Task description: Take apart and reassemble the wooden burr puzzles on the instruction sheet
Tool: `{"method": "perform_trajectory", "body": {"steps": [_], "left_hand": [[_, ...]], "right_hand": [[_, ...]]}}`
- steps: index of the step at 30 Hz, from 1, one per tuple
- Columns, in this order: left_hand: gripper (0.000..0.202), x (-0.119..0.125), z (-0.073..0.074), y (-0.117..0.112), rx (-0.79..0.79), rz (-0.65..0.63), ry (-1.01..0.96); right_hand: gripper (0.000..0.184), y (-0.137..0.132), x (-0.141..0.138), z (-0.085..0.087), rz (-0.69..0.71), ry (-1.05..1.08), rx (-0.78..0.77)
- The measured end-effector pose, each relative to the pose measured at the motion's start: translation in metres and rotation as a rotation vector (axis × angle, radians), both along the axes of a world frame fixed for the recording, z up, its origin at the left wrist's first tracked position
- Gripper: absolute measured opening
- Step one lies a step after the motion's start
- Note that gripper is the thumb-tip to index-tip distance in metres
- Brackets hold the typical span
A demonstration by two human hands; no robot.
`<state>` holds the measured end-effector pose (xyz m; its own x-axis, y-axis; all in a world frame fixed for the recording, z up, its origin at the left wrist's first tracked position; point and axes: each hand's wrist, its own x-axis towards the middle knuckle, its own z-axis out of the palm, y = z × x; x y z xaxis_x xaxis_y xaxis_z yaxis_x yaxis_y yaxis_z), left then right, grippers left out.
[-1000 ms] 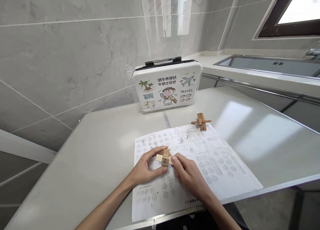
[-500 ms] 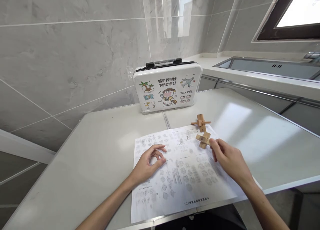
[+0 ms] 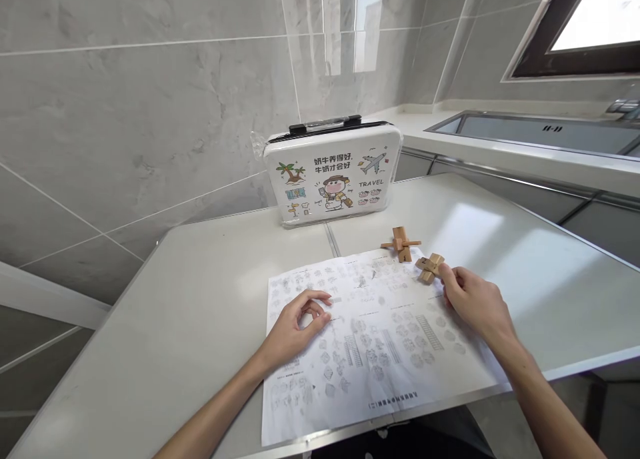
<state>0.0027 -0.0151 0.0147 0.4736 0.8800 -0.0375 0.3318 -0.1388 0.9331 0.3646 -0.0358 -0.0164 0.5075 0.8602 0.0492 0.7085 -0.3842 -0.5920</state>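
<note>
Between the thumb and fingers of my right hand [image 3: 477, 302] is a small cross-shaped wooden puzzle [image 3: 430, 268], pale and marked with a dark character. It is at the upper right edge of a printed instruction sheet [image 3: 350, 406]. A second wooden puzzle [image 3: 401, 244], darker, with a thin bar sticking out on both sides, sits just left of and behind the first. My left hand [image 3: 300, 319] rests on the left part of the sheet, fingers curved and apart, with nothing in it. The sheet carries rows of small drawings and lies upside down to me.
A white cartoon-printed case [image 3: 335, 179] with a black handle stands at the back of the white table [image 3: 210, 299], near the grey tiled wall. Beyond the table at right is a counter with a sink [image 3: 525, 129]. The table's front edge runs just below the sheet.
My right hand has moved to the right with the pale puzzle, away from the sheet's middle, uncovering more drawings. My left hand and the darker puzzle have stayed put.
</note>
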Motion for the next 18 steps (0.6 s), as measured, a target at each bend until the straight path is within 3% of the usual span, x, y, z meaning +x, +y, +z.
{"method": "perform_trajectory", "body": {"steps": [5, 12, 18], "left_hand": [[0.031, 0.0001, 0.0001, 0.0000, -0.003, -0.003, 0.002], [0.029, 0.0009, 0.0016, -0.0001, -0.004, 0.003, 0.008], [0.029, -0.0002, 0.0010, 0.0003, -0.022, -0.006, 0.032]], "right_hand": [[0.054, 0.0029, -0.0010, 0.0020, -0.033, 0.020, -0.103], [0.055, 0.0062, -0.0040, 0.0017, -0.011, 0.006, -0.079], [0.060, 0.0047, -0.0048, 0.0085, -0.014, 0.018, -0.173]]}}
